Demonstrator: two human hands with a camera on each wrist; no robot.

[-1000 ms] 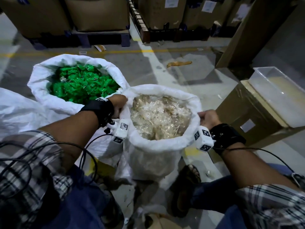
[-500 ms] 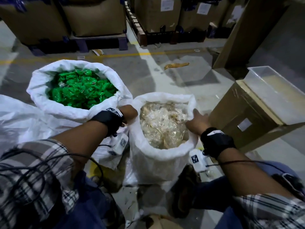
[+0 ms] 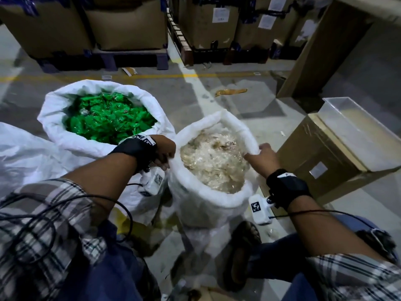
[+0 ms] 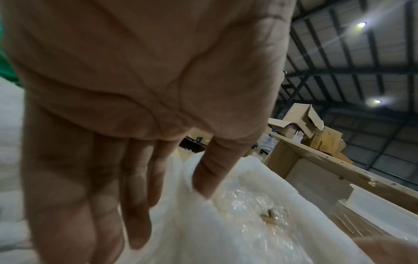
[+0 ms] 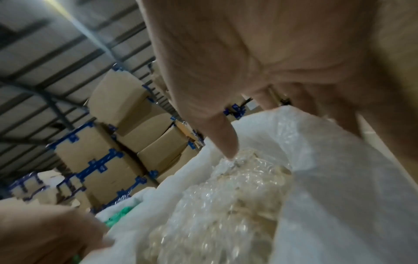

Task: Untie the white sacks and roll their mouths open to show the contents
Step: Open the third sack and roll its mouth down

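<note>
Both hands, left hand (image 3: 166, 152) and right hand (image 3: 263, 158), pinch the rolled rim of the near white sack (image 3: 208, 198) (clear-wrapped pale contents) on the grey warehouse floor (image 3: 184, 92) beside stacked cartons (image 3: 125, 22).

L hand (image 3: 166, 152) & R hand (image 3: 263, 156) gripping near sack (image 3: 208, 198) rim, green-filled sack (image 3: 65, 135) beside

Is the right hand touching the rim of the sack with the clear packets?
Touching. The head view shows the right hand at the sack's rolled rim, fingers folded over its edge, thumb inside against the fabric.
</note>
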